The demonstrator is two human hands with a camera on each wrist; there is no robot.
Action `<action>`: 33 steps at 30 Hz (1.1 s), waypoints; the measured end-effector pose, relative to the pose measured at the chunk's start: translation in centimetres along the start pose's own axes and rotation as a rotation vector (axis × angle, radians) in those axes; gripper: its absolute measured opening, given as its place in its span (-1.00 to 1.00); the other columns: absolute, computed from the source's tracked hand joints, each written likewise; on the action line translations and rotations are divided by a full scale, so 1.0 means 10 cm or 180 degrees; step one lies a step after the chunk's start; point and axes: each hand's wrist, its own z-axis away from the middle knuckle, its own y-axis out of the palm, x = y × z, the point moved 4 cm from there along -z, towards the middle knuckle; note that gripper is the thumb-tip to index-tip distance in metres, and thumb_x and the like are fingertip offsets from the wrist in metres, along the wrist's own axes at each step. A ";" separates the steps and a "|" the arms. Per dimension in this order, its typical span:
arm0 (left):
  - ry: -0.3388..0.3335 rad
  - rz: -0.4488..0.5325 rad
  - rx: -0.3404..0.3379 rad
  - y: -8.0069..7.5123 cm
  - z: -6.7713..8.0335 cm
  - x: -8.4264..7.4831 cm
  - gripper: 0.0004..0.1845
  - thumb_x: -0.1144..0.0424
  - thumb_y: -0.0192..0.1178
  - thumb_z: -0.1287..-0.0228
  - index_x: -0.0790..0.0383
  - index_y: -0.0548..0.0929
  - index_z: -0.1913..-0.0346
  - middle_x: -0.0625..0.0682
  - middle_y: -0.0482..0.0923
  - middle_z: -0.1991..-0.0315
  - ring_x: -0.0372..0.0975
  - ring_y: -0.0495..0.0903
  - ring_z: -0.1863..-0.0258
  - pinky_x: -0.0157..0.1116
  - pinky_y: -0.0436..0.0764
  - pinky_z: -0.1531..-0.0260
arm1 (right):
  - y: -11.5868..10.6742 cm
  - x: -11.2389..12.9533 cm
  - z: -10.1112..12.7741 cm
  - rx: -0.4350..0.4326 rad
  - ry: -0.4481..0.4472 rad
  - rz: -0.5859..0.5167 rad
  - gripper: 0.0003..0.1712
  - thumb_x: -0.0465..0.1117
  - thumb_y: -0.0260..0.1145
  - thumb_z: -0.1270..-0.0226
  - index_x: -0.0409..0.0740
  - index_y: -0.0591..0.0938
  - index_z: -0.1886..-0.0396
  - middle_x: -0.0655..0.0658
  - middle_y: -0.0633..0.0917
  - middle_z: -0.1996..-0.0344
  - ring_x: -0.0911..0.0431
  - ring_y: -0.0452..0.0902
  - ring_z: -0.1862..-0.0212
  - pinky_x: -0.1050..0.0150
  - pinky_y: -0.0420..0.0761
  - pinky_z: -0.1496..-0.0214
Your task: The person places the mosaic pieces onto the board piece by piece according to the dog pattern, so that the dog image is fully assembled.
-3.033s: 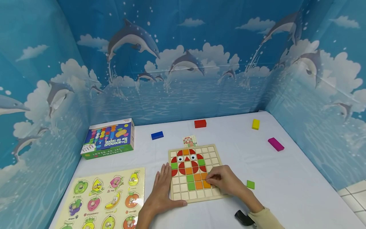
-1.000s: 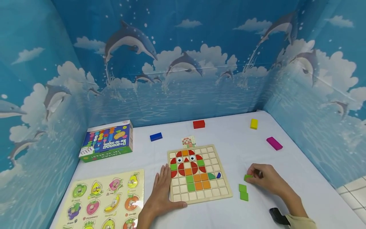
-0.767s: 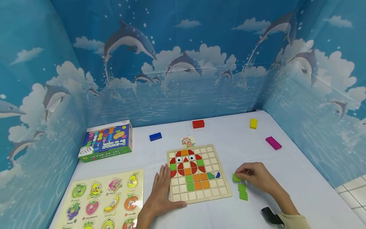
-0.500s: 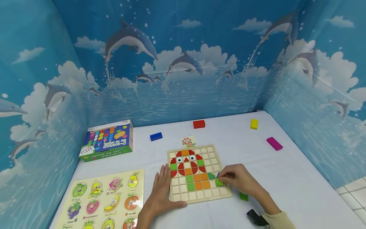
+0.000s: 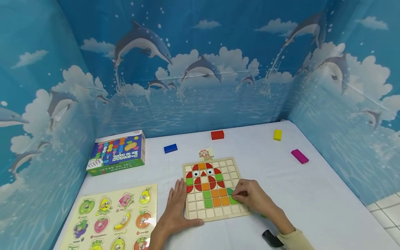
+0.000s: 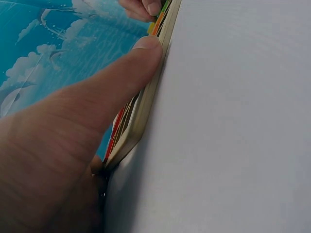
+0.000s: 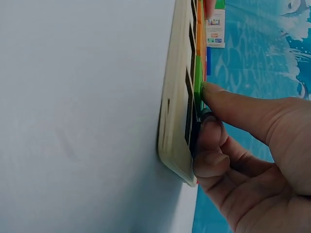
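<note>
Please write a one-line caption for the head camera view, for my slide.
Right hand presses a green tile into the wooden grid board; left hand steadies its edge.

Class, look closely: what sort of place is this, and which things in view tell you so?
Probably a staged tabletop play corner: a white table walled by dolphin-printed backdrop panels, with a wooden mosaic board, a fruit peg puzzle and a toy box.

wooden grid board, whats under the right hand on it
The right hand covers the wooden grid board's right side. A green tile shows at its fingertips, beside the orange tiles. Cells beneath the palm are hidden.
</note>
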 end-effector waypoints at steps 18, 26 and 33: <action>-0.0010 -0.0013 -0.0025 -0.01 -0.01 -0.02 0.58 -0.42 0.61 0.13 0.22 -0.12 -0.78 0.10 -0.25 -0.80 0.01 -0.38 -0.77 0.17 -0.28 -0.70 | -0.01 0.02 -0.02 -0.0052 0.0125 0.0389 -0.89 -0.41 0.53 -0.35 -0.26 0.89 0.16 0.12 0.72 0.40 0.37 0.43 0.43 0.40 0.55 0.41; -0.0035 -0.0034 -0.0014 0.01 0.00 -0.01 0.58 -0.44 0.60 0.13 0.19 -0.12 -0.78 0.07 -0.25 -0.80 0.00 -0.38 -0.78 0.17 -0.27 -0.70 | -0.31 -0.18 0.15 -0.0234 0.0121 0.0350 -0.83 -0.39 0.58 -0.31 -0.15 0.86 0.13 0.23 0.63 0.43 0.32 0.48 0.38 0.38 0.62 0.36; -0.0051 -0.0031 0.0012 0.02 0.00 0.01 0.61 -0.48 0.58 0.15 0.19 -0.14 -0.78 0.09 -0.26 -0.80 0.00 -0.39 -0.77 0.17 -0.28 -0.69 | -0.56 -0.43 0.44 -0.0403 0.0082 0.0399 -0.71 -0.36 0.71 -0.11 0.01 0.84 0.21 0.26 0.69 0.38 0.24 0.55 0.38 0.37 0.57 0.39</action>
